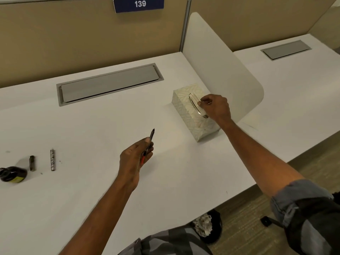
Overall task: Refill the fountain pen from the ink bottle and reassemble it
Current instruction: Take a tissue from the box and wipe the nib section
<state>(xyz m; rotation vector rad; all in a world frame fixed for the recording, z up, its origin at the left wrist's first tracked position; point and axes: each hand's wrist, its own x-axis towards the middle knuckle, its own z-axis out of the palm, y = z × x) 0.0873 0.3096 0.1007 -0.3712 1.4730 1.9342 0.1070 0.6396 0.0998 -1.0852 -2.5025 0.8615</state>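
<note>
- The ink bottle (12, 174) sits on the desk (92, 208) at its far left.
- Just right of it lie the pen cap (32, 163), then the pen barrel (53, 159), side by side and apart.
- Well right of these, the left hand (135, 161) holds the nib section (152, 135) above mid-desk.
- The tissue box (185, 107) stands further right and back, beside the divider panel (220, 67).
- The right hand (216, 107) is at the box's top opening.
- The cable hatch (109, 83) lies behind, left of the box.

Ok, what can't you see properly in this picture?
Head view:
Fountain pen: its middle is hidden inside the left hand.
Ink bottle: blurred at the left edge; cap on or off, unclear.
Right hand at the tissue box slot: too small to tell if it pinches a tissue.
</note>
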